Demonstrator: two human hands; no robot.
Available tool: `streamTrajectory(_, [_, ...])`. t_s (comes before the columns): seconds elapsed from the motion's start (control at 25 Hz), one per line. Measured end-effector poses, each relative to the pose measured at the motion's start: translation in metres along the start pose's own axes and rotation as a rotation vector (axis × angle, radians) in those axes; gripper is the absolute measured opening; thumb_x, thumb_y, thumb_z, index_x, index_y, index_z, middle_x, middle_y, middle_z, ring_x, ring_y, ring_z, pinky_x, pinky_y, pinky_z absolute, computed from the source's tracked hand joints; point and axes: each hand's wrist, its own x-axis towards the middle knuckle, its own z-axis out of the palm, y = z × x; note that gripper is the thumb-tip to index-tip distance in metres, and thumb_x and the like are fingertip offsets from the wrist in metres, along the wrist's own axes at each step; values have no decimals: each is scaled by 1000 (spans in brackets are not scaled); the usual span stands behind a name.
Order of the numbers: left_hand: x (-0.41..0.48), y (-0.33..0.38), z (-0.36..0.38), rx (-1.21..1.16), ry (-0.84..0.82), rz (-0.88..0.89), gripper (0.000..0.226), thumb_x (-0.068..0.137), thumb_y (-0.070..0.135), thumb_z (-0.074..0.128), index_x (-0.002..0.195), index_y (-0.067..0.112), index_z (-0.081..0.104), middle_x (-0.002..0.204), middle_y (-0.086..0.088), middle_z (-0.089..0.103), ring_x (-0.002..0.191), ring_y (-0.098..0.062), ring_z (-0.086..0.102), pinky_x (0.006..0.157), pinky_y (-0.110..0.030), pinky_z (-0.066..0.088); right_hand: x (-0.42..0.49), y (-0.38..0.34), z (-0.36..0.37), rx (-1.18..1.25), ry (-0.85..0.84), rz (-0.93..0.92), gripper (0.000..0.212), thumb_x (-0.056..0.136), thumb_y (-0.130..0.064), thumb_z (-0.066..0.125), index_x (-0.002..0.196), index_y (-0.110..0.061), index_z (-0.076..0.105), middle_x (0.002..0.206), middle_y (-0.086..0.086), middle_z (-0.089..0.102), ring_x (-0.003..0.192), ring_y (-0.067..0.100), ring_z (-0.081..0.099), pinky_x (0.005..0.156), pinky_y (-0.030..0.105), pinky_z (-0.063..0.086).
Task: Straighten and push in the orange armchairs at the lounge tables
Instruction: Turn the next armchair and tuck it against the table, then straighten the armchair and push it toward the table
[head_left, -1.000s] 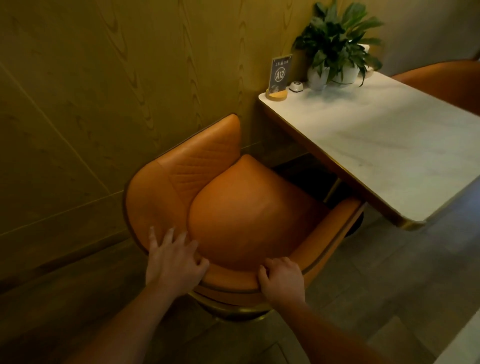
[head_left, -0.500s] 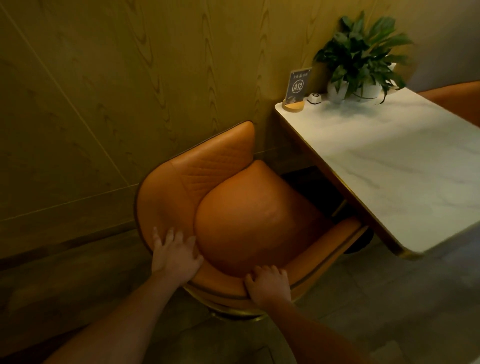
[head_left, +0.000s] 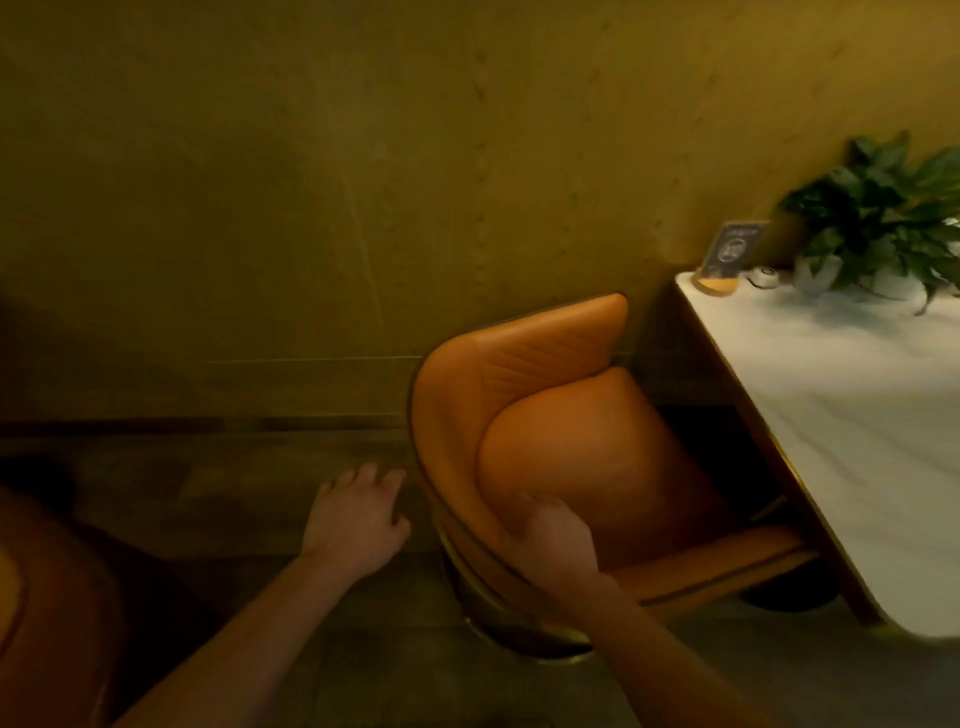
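An orange armchair (head_left: 561, 447) with a round gold base stands beside the wood-panelled wall, its right arm tucked under the edge of the white marble table (head_left: 852, 415). My right hand (head_left: 550, 540) grips the rim of the chair's backrest. My left hand (head_left: 356, 514) hovers over the floor just left of the chair, fingers spread, touching nothing. The view is blurred.
On the table's far end stand a dark number sign (head_left: 730, 254), a small white call button (head_left: 763, 276) and a potted green plant (head_left: 883, 223). Another orange seat (head_left: 31, 597) shows at the left edge. Grey floor (head_left: 234, 499) lies between the two chairs.
My left hand has come off the backrest and hangs free to the chair's left. My view has swung left, so the chair and table now sit further right.
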Motion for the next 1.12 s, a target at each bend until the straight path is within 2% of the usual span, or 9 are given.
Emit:
streamTrajectory(0.08, [-26, -15, -15, -19, 34, -43, 58, 94, 48, 47, 148, 29, 34, 142, -4, 47, 130, -25, 46, 105, -42, 41, 8, -33, -11, -32, -49, -104, 34, 95, -44, 48, 123, -25, 55, 110, 0, 62, 102, 22, 60, 78, 34, 50])
streamTrajectory(0.16, [-60, -34, -27, -54, 79, -121, 54, 95, 48, 46, 145, 28, 39, 136, -2, 52, 125, -22, 50, 102, -40, 44, 12, -73, -17, -85, -93, -232, 36, 98, -43, 47, 130, -26, 52, 116, 1, 62, 106, 22, 60, 80, 32, 48])
streamTrajectory(0.24, [-96, -56, -33, -92, 142, -231, 47, 95, 47, 45, 137, 26, 47, 126, -1, 56, 115, -20, 54, 94, -37, 47, 11, -110, -17, -80, -113, -342, 42, 98, -44, 48, 137, -28, 49, 123, -2, 60, 108, 17, 58, 82, 30, 48])
streamTrajectory(0.36, [-146, -85, -38, -141, 255, -373, 36, 94, 45, 50, 122, 23, 55, 110, 0, 59, 101, -19, 58, 81, -35, 47, 6, -159, -10, -81, -155, -477, 43, 98, -46, 49, 138, -30, 49, 126, -6, 59, 107, 11, 57, 86, 29, 50])
streamTrajectory(0.48, [-189, -106, -37, -166, 335, -472, 32, 92, 44, 52, 117, 24, 58, 103, 2, 59, 95, -19, 59, 77, -35, 47, -2, -203, 4, -116, -167, -610, 43, 96, -49, 49, 135, -32, 52, 118, -8, 64, 103, 9, 58, 84, 30, 51])
streamTrajectory(0.6, [-237, -127, -28, -193, 376, -576, 34, 91, 43, 53, 119, 25, 57, 101, 2, 58, 94, -19, 59, 75, -35, 48, -21, -251, 19, -136, -192, -735, 40, 96, -46, 51, 132, -30, 56, 114, -9, 65, 100, 8, 59, 84, 30, 53])
streamTrajectory(0.8, [-330, -166, -10, -228, 391, -708, 31, 91, 44, 54, 115, 25, 55, 106, 2, 56, 96, -20, 57, 70, -32, 39, -71, -327, 61, -168, -270, -817, 38, 95, -45, 54, 129, -30, 58, 116, -9, 64, 99, 7, 59, 81, 26, 51])
streamTrajectory(0.92, [-398, -197, 8, -249, 380, -798, 37, 92, 48, 54, 121, 27, 51, 112, 3, 57, 96, -17, 57, 73, -29, 47, -115, -373, 99, -174, -312, -851, 34, 94, -45, 57, 126, -31, 59, 112, -11, 63, 93, 4, 58, 75, 22, 49])
streamTrajectory(1.12, [-481, -244, 30, -281, 390, -894, 30, 91, 44, 52, 117, 28, 55, 97, 7, 54, 83, -12, 53, 71, -29, 50, -171, -438, 153, -189, -388, -889, 31, 94, -44, 57, 122, -32, 60, 111, -13, 63, 95, 6, 59, 80, 28, 52])
